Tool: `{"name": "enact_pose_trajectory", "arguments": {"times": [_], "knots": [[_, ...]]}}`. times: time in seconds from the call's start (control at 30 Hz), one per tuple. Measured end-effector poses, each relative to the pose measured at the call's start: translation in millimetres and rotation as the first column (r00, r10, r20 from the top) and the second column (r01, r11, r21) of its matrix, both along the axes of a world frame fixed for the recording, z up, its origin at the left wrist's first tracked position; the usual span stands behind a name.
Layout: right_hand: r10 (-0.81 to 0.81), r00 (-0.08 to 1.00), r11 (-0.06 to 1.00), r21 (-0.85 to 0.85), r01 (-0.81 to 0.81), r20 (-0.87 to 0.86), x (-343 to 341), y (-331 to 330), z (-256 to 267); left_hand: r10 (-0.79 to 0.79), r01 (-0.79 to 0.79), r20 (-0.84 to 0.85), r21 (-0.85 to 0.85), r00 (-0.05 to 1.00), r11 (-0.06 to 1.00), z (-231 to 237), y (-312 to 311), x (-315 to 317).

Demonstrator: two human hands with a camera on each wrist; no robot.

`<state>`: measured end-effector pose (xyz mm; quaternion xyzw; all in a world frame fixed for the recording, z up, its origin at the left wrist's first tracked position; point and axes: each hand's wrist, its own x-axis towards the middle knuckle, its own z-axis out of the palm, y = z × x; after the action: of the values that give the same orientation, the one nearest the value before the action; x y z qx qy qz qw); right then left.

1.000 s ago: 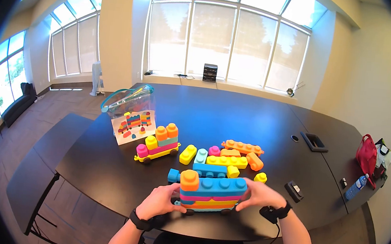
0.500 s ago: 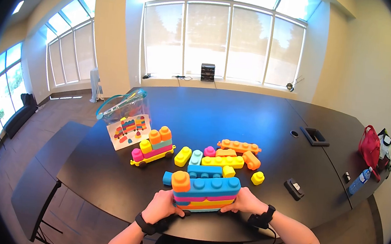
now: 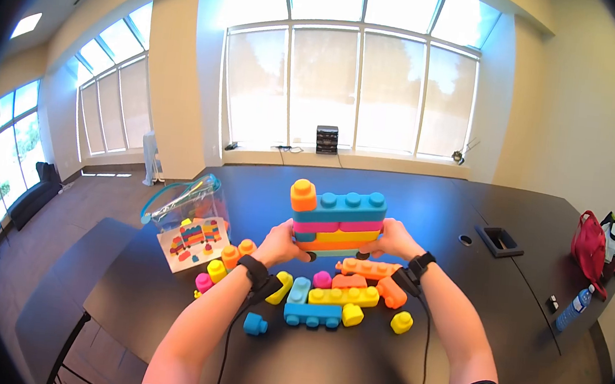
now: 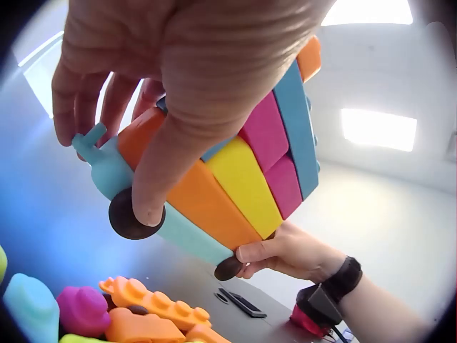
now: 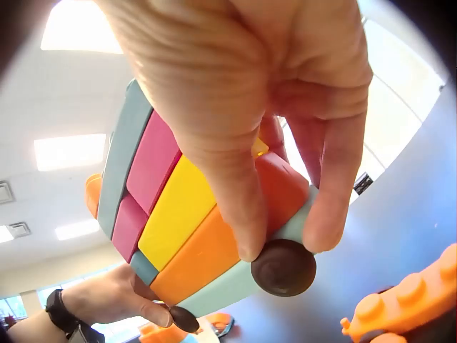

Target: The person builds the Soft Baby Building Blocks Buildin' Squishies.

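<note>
A wheeled stack of blocks is held up above the far side of the loose blocks, roughly level, with an orange block at its top left. My left hand grips its left end; in the left wrist view the thumb presses beside a dark wheel. At the other end my right hand pinches the stack low down, fingertips by another wheel in the right wrist view. Layers of blue, pink, yellow, orange and pale teal show between the hands.
Beneath and nearer lie loose blocks, among them a long blue one and a yellow one. My left forearm partly hides a smaller block train. A clear bag stands behind a picture card; a bottle is far right.
Both hands have lifted the stack off the near part of the table and moved it forward, beyond the loose blocks. The small blue block behind it is now uncovered. The head view has tilted up.
</note>
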<state>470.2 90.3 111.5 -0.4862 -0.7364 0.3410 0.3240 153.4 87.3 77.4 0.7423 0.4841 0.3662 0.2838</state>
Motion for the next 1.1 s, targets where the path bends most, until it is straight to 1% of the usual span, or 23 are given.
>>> {"name": "enact_pose_trajectory", "arguments": {"times": [0.03,0.1,0.17,0.27,0.4,0.5,0.6,0.63,0.7,0.8,0.87,0.9,0.93,1.0,1.03,1.1], "knots": [[-0.006,1.000,1.000,0.000,0.006,-0.008,0.6,19.9,-5.3,0.002,-0.002,-0.001,0.005,1.000,1.000,-8.4,23.4,1.2],[-0.015,1.000,1.000,-0.020,0.015,0.008,-1.1,51.4,-19.5,0.070,-0.073,-0.070,-0.033,0.995,0.997,-22.6,54.2,6.6],[-0.018,0.999,0.998,-0.059,0.020,0.030,-2.7,79.0,-36.8,0.154,-0.163,-0.121,-0.075,0.981,0.984,-39.7,77.1,11.2],[-0.030,0.996,0.995,-0.096,0.037,0.078,-5.6,109.9,-62.6,0.198,-0.221,-0.172,-0.128,0.965,0.967,-66.4,100.7,12.2],[-0.019,0.990,0.987,-0.154,0.041,0.139,-13.8,132.3,-87.5,0.222,-0.269,-0.236,-0.189,0.946,0.944,-89.4,113.9,10.5],[-0.013,0.991,0.983,-0.181,0.037,0.132,-18.5,146.1,-106.2,0.236,-0.285,-0.225,-0.222,0.945,0.932,-101.5,113.7,6.7],[-0.011,0.986,0.974,-0.220,0.047,0.164,-27.7,147.8,-108.3,0.233,-0.279,-0.182,-0.300,0.955,0.912,-116.1,119.9,-2.9],[-0.008,0.986,0.971,-0.235,0.047,0.164,-30.2,148.8,-108.9,0.243,-0.305,-0.252,-0.248,0.937,0.920,-113.8,114.4,-4.4],[-0.005,0.987,0.963,-0.266,0.048,0.161,-34.5,151.3,-113.0,0.267,-0.341,-0.387,-0.139,0.883,0.930,-93.7,89.7,-4.6],[0.003,0.985,0.969,-0.244,0.040,0.175,-42.8,150.4,-116.2,0.270,-0.323,-0.643,0.038,0.716,0.946,-27.0,28.4,-10.1],[0.010,0.984,0.971,-0.236,0.033,0.178,-50.2,142.2,-112.3,0.274,-0.256,-0.475,0.104,0.836,0.961,9.9,-12.7,-29.0],[0.016,0.983,0.972,-0.234,0.028,0.181,-53.7,137.8,-109.9,0.331,-0.294,-0.370,0.154,0.868,0.943,23.1,-29.8,-38.9],[0.018,0.983,0.968,-0.250,0.029,0.184,-56.4,135.5,-108.6,0.381,-0.336,-0.258,0.200,0.888,0.920,30.0,-41.6,-50.7],[0.021,0.982,0.960,-0.279,0.033,0.187,-62.6,132.3,-106.8,0.447,-0.362,-0.210,0.345,0.870,0.866,31.4,-53.2,-83.2],[0.025,0.985,0.961,-0.276,0.024,0.173,-64.5,130.9,-107.2,0.443,-0.388,-0.216,0.253,0.870,0.886,23.5,-52.3,-103.5],[0.032,0.989,0.963,-0.271,0.009,0.147,-64.3,128.3,-108.8,0.386,-0.349,-0.188,0.201,0.903,0.915,-8.1,-51.5,-138.3]]}}
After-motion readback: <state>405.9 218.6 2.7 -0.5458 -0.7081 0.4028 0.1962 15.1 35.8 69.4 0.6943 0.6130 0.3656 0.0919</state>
